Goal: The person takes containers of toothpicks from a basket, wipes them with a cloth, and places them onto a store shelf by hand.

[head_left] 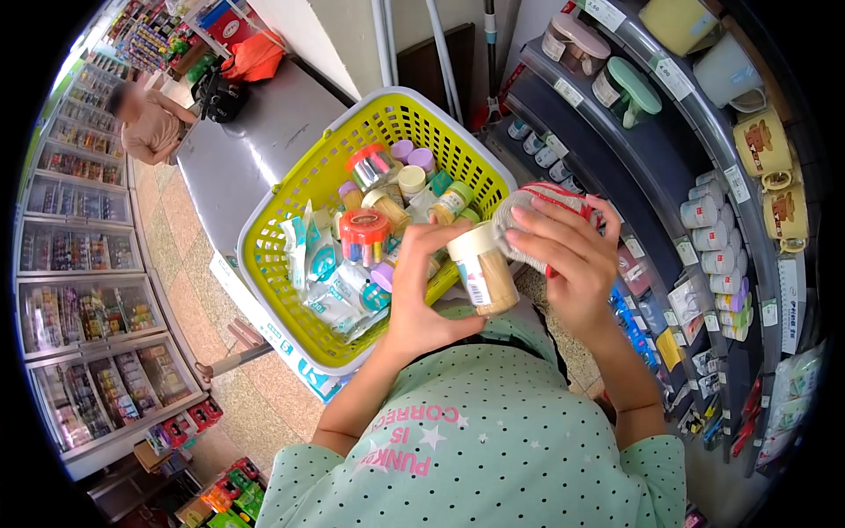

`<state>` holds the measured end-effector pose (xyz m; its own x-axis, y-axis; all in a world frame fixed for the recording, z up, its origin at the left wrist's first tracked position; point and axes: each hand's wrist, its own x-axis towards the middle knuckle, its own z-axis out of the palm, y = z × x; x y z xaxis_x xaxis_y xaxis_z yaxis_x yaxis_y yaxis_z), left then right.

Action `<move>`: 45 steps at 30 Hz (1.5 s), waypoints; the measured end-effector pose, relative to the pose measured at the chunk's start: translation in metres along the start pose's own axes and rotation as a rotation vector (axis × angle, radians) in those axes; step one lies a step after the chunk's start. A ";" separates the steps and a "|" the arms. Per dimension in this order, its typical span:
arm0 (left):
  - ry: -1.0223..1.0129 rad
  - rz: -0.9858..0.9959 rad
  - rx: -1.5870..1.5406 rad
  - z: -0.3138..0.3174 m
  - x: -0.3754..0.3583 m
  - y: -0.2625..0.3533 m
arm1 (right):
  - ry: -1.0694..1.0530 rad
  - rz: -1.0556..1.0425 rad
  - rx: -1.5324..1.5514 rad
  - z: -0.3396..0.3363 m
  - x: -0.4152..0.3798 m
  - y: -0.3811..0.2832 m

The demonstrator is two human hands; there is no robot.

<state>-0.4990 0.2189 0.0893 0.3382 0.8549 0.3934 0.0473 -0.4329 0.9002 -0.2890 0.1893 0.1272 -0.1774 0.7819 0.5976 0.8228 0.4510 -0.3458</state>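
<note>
My left hand (422,286) grips a clear plastic jar of toothpicks (495,286) with a cream lid and a barcode label, tilted in front of my body. My right hand (568,264) is closed round a bunched grey cloth with red edging (521,231), held against or right beside the jar's lid. Just beyond my hands stands a yellow-green plastic basket (257,255) with a pale rim. In it lie a red-lidded jar with coloured contents (363,236), several more small jars, and white-and-teal packets (339,299).
A grey metal table (238,167) extends behind the basket, with a black bag (220,95) and an orange bag (257,55) on it. Shelves with mugs (764,145) and cups curve along the right. Another person (154,123) is at the far left, near display drawers (84,304).
</note>
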 end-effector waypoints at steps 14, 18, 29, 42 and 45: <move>0.016 0.031 0.025 -0.002 0.012 0.006 | -0.005 0.113 0.065 -0.001 -0.001 -0.001; -0.016 0.018 0.270 -0.008 0.021 0.014 | 0.028 0.211 0.177 -0.013 0.002 -0.002; -0.044 0.001 0.556 0.005 0.024 0.014 | -0.032 0.089 -0.014 0.026 -0.001 -0.021; -0.049 -0.058 0.552 0.017 0.013 -0.008 | -0.089 0.091 0.006 0.035 -0.027 -0.015; -0.032 -0.057 0.549 0.018 0.014 -0.006 | -0.129 0.115 0.013 0.025 -0.033 -0.019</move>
<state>-0.4773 0.2281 0.0853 0.3489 0.8760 0.3329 0.5468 -0.4788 0.6869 -0.3117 0.1653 0.0959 -0.1510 0.8771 0.4559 0.8348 0.3602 -0.4164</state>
